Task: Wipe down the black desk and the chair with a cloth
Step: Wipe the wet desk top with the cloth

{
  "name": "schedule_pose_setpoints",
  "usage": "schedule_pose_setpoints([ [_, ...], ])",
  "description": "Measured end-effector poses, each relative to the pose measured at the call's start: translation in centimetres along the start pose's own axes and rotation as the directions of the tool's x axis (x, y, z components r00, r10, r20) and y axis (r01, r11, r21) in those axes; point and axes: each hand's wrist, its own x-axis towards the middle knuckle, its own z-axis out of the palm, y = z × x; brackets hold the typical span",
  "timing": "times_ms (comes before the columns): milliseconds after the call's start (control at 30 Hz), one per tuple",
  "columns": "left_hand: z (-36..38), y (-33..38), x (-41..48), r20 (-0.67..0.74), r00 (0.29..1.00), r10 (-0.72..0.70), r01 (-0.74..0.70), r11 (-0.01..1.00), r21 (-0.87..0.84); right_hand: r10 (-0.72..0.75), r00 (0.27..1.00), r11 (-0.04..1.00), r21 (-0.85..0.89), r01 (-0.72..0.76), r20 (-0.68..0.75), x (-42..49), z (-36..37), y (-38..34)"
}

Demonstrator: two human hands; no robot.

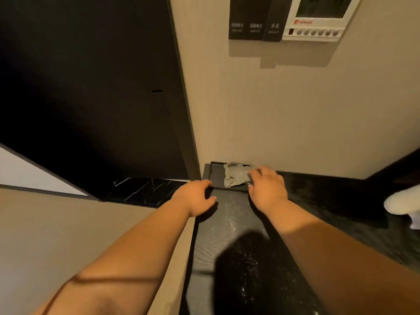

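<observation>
Both your forearms reach out over the black worktop [231, 214], and its grain glistens with droplets close in. It looks damp, so expect the surface to be slick.

Further out, your left hand [195, 196] sits at the worktop's left edge. The thumb lies on the surface and the fingers curl toward the near-left corner of the black tray [211, 172]. I can't tell whether they actually grip that rim or just rest against it.

Your right hand [267, 189] is knuckles up, wrist roughly in line with the forearm. Its fingers are spread and lie over the right side of the grey cloth [234, 176], with the thumb down by the tray's near rim. It isn't closed round anything yet.

The cloth lies crumpled inside the tray, hard up against the beige wall [295, 110]. It looks soft, light and floppy, and possibly damp, so it'll bunch up, not slide. Gather a good fistful from the middle folds, because a corner pinch would just let it trail. The tray is shallow and may shift as you pull.

Up on the wall are a switch panel [256, 19] and a thermostat [318, 19].
</observation>
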Motion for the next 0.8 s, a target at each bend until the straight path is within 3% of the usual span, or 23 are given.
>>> schedule_pose_setpoints([
  [367, 0.7, -1.3, 5.9, -0.089, 0.993, 0.077, -0.071, 0.995, 0.068, 0.072, 0.997, 0.997, -0.021, -0.071, 0.038, 4.2, 3.5, -1.2],
  [500, 1.8, -1.2, 6.3, -0.063, 0.995, 0.083, -0.078, 0.995, 0.069, 0.085, 0.995, 0.996, -0.038, -0.084, 0.042, 4.4, 4.0, -1.2],
  [800, 1.0, -0.3, 3.1, -0.055, 0.993, 0.106, -0.103, 0.994, 0.047, 0.018, 0.998, 0.994, 0.107, -0.012, -0.053, 1.1, 0.9, -1.3],
])
